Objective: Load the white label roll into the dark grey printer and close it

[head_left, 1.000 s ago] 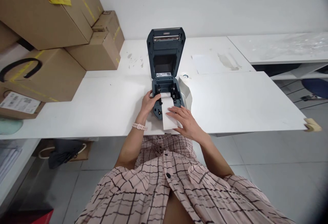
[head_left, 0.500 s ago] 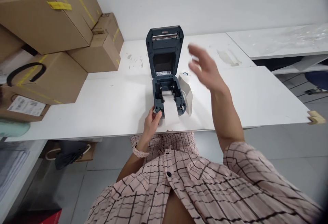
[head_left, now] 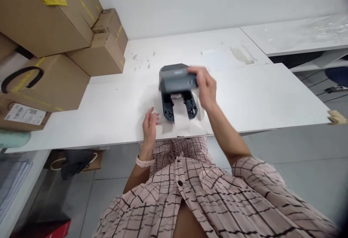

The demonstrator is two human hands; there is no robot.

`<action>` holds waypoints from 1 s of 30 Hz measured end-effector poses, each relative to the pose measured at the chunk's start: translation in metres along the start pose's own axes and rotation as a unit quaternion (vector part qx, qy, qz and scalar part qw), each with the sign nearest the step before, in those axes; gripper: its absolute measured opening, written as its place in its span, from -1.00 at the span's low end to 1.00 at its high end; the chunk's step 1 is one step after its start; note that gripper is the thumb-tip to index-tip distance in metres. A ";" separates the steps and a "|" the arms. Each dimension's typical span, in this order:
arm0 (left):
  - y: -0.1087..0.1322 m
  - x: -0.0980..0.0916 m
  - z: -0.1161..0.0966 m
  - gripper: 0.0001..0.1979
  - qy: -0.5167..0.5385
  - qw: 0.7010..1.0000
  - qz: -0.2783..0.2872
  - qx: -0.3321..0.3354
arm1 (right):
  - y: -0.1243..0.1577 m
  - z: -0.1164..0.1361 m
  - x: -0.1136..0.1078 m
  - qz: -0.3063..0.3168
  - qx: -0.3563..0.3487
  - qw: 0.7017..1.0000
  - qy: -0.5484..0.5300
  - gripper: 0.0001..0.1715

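A dark blue label printer stands near the front edge of the white table, its lid tilted partway down over the base and blurred by motion. My right hand grips the lid's right front corner, fingers on top. A white label strip runs out of the base toward me, over the front. To the printer's left, my left hand hovers just apart from it, fingers spread and holding nothing. Loose white backing paper lies along the printer's right side, partly hidden.
Cardboard boxes are stacked on the left of the white table, one with a black handle strap. A white wall rises behind. A wooden corner piece sits at the table's right end, and a shelf stands beyond.
The printer lid has swung from upright to partway down, with my right hand now holding it. My left hand has let go of the base and moved slightly left.
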State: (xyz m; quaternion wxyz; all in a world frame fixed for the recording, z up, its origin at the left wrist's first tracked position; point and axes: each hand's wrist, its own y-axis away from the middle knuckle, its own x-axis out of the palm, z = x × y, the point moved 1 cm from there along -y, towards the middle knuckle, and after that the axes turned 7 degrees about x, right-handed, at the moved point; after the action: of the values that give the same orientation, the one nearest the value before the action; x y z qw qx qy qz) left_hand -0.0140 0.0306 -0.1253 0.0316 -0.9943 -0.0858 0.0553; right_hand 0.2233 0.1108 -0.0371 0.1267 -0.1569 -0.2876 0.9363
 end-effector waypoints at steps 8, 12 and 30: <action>-0.033 0.051 -0.016 -0.03 0.085 0.995 0.035 -0.028 | 0.083 -0.026 0.009 0.002 0.012 0.997 0.076 -0.65; -0.035 0.057 -0.011 -0.15 0.132 0.987 0.083 -0.031 | 0.085 -0.039 0.008 0.043 0.113 0.993 0.008 -0.34; 0.007 0.045 -0.005 -0.48 -0.041 0.993 -0.065 0.095 | 0.094 -0.050 0.015 0.059 0.231 0.967 -0.091 -0.07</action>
State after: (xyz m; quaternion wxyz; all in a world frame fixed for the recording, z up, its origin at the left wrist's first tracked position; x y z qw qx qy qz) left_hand 0.0315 0.0310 -0.1257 0.1258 -0.9760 -0.1454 0.1018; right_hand 0.2143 0.0648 -0.1343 0.0771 -0.0545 -0.0642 0.9935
